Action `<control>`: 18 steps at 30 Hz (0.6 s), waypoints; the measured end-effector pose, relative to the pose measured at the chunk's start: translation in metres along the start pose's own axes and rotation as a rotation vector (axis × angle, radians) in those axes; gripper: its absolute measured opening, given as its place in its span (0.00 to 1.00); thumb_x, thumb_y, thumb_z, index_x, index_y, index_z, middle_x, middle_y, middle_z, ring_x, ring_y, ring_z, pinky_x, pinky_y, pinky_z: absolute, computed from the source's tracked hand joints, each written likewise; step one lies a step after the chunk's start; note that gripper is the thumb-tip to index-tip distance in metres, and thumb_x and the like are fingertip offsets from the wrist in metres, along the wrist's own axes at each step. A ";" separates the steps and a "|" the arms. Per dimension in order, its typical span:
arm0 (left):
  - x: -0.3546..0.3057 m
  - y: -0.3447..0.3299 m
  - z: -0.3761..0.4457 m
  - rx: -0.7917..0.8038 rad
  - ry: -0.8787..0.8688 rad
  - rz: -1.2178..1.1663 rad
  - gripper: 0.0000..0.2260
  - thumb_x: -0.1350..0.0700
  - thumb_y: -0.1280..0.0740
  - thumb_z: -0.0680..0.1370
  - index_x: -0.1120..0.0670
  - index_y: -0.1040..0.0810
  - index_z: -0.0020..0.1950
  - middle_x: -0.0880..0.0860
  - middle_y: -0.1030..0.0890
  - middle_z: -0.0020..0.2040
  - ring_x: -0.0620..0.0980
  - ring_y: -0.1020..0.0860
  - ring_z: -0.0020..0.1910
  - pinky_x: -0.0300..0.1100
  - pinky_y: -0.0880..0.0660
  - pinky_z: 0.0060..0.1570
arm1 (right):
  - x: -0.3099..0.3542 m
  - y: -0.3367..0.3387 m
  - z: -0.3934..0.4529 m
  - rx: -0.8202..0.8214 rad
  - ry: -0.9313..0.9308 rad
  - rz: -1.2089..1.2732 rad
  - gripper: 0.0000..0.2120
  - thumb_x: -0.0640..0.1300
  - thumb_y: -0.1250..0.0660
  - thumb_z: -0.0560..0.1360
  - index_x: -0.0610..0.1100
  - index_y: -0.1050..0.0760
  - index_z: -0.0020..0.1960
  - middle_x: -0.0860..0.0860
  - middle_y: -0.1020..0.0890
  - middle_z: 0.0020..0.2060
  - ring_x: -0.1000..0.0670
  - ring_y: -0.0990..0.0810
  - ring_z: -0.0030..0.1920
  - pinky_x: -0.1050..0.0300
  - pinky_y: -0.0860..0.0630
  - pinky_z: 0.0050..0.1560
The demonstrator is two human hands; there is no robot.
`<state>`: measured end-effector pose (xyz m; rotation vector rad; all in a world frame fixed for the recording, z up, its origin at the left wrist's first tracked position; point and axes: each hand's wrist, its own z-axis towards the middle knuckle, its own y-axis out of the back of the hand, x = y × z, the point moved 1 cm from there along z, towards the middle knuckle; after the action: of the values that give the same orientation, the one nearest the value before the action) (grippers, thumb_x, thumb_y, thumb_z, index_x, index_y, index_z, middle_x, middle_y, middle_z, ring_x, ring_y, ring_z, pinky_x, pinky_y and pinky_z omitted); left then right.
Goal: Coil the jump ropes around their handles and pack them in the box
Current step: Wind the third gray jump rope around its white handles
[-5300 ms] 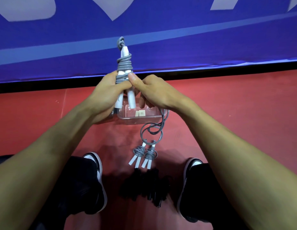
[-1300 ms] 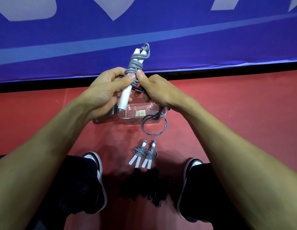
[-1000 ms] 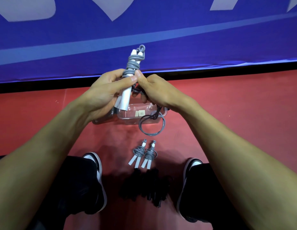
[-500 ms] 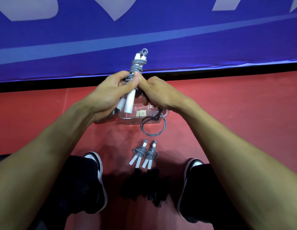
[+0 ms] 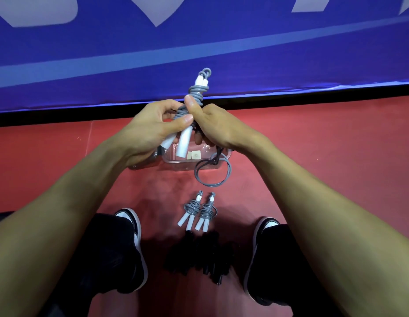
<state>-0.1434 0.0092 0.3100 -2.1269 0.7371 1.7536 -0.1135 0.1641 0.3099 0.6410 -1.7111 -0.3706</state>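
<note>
Slack in the grey rope (image 5: 212,172) dangling over the clear box (image 5: 176,160) could loosen if the left hand (image 5: 150,131), gripping the white handles (image 5: 182,140), or right hand (image 5: 219,126), pinching the coil, eases.

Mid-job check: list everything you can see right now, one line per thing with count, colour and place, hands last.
jump rope being coiled: 1, grey cord on white handles, held up over the box, a loose loop hanging to the floor.
coiled jump ropes: 2, grey and white, side by side on the floor between the feet.
black bundle: count unclear, black, on the floor below the coiled pair; too dark to identify.
box: 1, clear plastic, on the floor under the hands.
floor: red.
banner: 1, blue with pale shapes, along the far edge.
shoes: 2, black and white, at bottom.
left hand: grips the handles.
right hand: grips the cord, thumb on the coil.
</note>
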 end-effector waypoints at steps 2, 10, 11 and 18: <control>0.001 0.002 0.001 -0.011 -0.007 0.056 0.14 0.57 0.31 0.78 0.59 0.22 0.62 0.59 0.19 0.55 0.50 0.19 0.53 0.42 0.21 0.56 | -0.001 0.000 0.000 0.004 0.001 0.009 0.40 0.64 0.55 0.84 0.32 0.20 0.44 0.46 0.21 0.31 0.59 0.30 0.23 0.64 0.35 0.31; 0.000 0.002 -0.001 -0.039 0.005 0.037 0.10 0.63 0.32 0.79 0.60 0.24 0.61 0.54 0.17 0.49 0.45 0.17 0.47 0.36 0.21 0.48 | 0.001 -0.003 0.003 0.013 -0.012 0.014 0.41 0.65 0.56 0.83 0.35 0.19 0.39 0.47 0.19 0.30 0.59 0.27 0.24 0.60 0.33 0.35; 0.000 0.001 -0.002 -0.048 0.006 0.034 0.11 0.64 0.32 0.79 0.61 0.25 0.61 0.54 0.18 0.49 0.44 0.17 0.46 0.35 0.22 0.46 | 0.002 -0.003 0.003 0.012 -0.005 0.007 0.40 0.65 0.55 0.83 0.36 0.20 0.37 0.48 0.20 0.29 0.59 0.27 0.24 0.60 0.33 0.35; -0.004 -0.006 -0.004 -0.076 0.006 0.028 0.17 0.65 0.31 0.79 0.68 0.29 0.65 0.53 0.19 0.49 0.40 0.17 0.41 0.32 0.23 0.39 | 0.003 -0.003 0.004 0.034 -0.003 0.062 0.41 0.66 0.54 0.83 0.32 0.22 0.40 0.46 0.23 0.30 0.52 0.28 0.29 0.56 0.30 0.37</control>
<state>-0.1368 0.0128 0.3138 -2.1818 0.7161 1.8183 -0.1171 0.1592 0.3096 0.6107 -1.7390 -0.2995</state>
